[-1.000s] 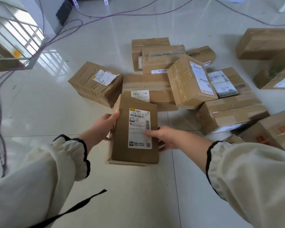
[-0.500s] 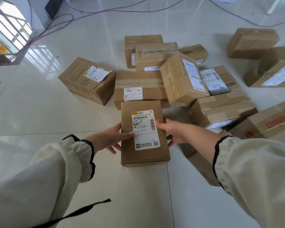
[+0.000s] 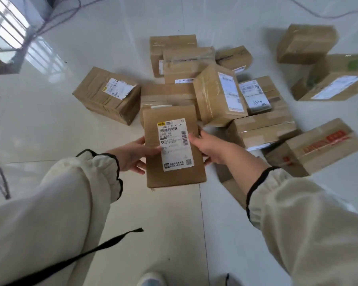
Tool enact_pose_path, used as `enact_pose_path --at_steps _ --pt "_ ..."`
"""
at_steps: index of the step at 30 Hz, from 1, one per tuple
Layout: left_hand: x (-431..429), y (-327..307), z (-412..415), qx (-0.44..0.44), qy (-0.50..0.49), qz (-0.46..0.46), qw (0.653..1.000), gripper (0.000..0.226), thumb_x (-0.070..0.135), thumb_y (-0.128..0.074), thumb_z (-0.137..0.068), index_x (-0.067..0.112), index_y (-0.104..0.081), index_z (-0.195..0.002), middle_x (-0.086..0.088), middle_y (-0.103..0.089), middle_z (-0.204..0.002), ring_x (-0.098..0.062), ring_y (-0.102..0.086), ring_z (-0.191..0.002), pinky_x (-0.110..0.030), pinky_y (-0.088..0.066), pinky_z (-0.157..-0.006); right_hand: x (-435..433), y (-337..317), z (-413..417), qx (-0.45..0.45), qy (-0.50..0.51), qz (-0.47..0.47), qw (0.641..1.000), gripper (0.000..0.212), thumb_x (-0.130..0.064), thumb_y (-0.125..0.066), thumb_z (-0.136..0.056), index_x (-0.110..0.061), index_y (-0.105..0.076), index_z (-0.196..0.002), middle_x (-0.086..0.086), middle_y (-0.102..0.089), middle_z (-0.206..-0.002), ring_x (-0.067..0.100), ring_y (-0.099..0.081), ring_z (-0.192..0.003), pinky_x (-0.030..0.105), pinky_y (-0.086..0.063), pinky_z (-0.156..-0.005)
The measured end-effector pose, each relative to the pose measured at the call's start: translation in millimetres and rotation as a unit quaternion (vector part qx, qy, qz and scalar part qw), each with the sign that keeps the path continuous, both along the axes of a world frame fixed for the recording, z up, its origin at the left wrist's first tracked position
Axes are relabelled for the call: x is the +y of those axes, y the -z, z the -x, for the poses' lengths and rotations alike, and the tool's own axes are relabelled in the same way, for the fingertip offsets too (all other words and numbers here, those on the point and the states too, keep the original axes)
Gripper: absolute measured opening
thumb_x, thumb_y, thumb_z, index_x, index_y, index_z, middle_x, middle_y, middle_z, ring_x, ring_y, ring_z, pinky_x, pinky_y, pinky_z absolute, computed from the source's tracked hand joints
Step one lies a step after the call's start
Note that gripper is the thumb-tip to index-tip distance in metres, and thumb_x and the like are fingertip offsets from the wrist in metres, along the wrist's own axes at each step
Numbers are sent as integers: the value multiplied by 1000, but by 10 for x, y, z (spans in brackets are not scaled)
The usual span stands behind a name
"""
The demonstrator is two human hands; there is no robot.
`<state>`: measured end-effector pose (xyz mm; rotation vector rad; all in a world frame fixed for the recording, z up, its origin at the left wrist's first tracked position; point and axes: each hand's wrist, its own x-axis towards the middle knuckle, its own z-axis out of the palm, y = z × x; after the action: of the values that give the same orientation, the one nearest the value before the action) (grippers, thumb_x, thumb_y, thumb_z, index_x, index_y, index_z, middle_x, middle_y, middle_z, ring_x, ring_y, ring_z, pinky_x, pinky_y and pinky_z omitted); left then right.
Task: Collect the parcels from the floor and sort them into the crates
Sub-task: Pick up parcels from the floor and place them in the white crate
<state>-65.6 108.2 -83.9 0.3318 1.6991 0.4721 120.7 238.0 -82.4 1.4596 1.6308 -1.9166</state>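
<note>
While one flat held parcel (image 3: 174,147) is carried above the tiled floor (image 3: 50,131) in the near centre, we read the task as far from finished. The left hand (image 3: 132,155) grips the parcel's left edge, thumb on the top face and fingers curled beneath. The right hand (image 3: 211,149) grips the right edge in the same way, its thumb touching the rim of the white shipping label (image 3: 175,144). The label faces up toward the camera, so we judge the step in hand to be reading it before a crate is chosen.

No crate appears in the view. We therefore cannot tell how many parcels are already sorted, nor where this one belongs.

What is left is plain: a heap of cardboard parcels lies on the floor beyond the hands. We mark:
- the large box (image 3: 108,96) at the left
- the tilted box (image 3: 217,96) in the middle of the heap
- the box marked "134" (image 3: 258,96) just to its right
- the box with red print (image 3: 316,149) at the near right
- the separate box (image 3: 306,44) at the far right

Several more lie between and behind these, touching or overlapping. Another flat parcel (image 3: 232,182) shows partly beneath the right forearm. We judge that about a dozen pickups are yet to come. Cables (image 3: 56,13) trail across the far left.
</note>
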Motion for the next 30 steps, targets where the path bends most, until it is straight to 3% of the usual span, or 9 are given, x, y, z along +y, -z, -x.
enact_pose_path --at_steps 4,7,9,14,18,20,23,26,30 --pt "151 -1031 -74 11 16 -5 1000 66 37 -72 -80 42 -35 -134 -1 -58 -127 -37 -63 -104 -55 -47 -95 -45 -974 -259 14 33 -20 999 48 -49 -43 -95 -31 -33 -138 -4 -60 -117 22 -58 -103 33 -51 -63" --pt "340 -2014 -277 13 54 -19 998 73 37 -74 -78 41 -33 -138 -2 -56 -132 -37 -63 -103 -55 -46 -96 -3 -2001 -550 27 65 -44 996 50 -48 -44 -94 -34 -29 -140 -1 -53 -134 29 -54 -115 38 -51 -69" --pt "474 -2784 -469 7 77 -32 997 69 36 -75 -78 42 -36 -135 -1 -57 -131 -37 -63 -102 -55 -46 -96 15 -2794 -780 33 99 -60 993 49 -46 -45 -95 -37 -28 -140 -2 -53 -134 27 -54 -113 39 -50 -70" --pt "751 -4816 -1098 -1 163 -73 984 78 40 -74 -77 44 -29 -140 -3 -58 -129 -32 -64 -91 -42 -51 -79 -60 -4859 -1466 27 190 -84 978 45 -45 -45 -95 -46 -28 -136 -5 -58 -127 24 -57 -108 43 -51 -76" --pt "763 -6044 -1618 -8 251 -109 962 78 44 -73 -77 39 -30 -142 -5 -54 -136 -37 -62 -103 -48 -48 -92 -356 -6151 -1996 -5 262 -105 959 48 -45 -42 -96 -45 -23 -140 -3 -54 -131 30 -54 -115 49 -50 -83" --pt "692 -6481 -1819 -2 304 -138 943 66 47 -69 -80 37 -36 -137 -3 -58 -128 -32 -65 -96 -39 -53 -82 -569 -6560 -2168 -9 314 -110 943 47 -41 -41 -98 -41 -24 -142 2 -52 -135 33 -51 -120 58 -46 -93" --pt "554 -6948 -1995 10 356 -169 919 60 47 -70 -79 33 -44 -132 -6 -66 -112 -21 -66 -73 -27 -50 -59 -945 -7009 -2322 -1 383 -111 917 44 -38 -42 -98 -41 -27 -140 4 -52 -135 33 -49 -123 62 -42 -97" --pt "449 -7181 -2102 6 388 -180 904 66 44 -74 -76 29 -44 -133 -14 -65 -115 -28 -62 -79 -32 -47 -67 -1295 -7277 -2422 5 425 -118 898 45 -39 -41 -98 -41 -26 -141 5 -53 -132 34 -50 -121 61 -42 -96" --pt "373 -7375 -2340 9 441 -164 882 59 43 -75 -77 28 -45 -125 -12 -62 -115 -32 -64 -79 -39 -53 -76 -1709 -7448 -2561 8 484 -138 864 45 -40 -39 -98 -36 -27 -142 7 -53 -131 36 -55 -115 60 -45 -94"
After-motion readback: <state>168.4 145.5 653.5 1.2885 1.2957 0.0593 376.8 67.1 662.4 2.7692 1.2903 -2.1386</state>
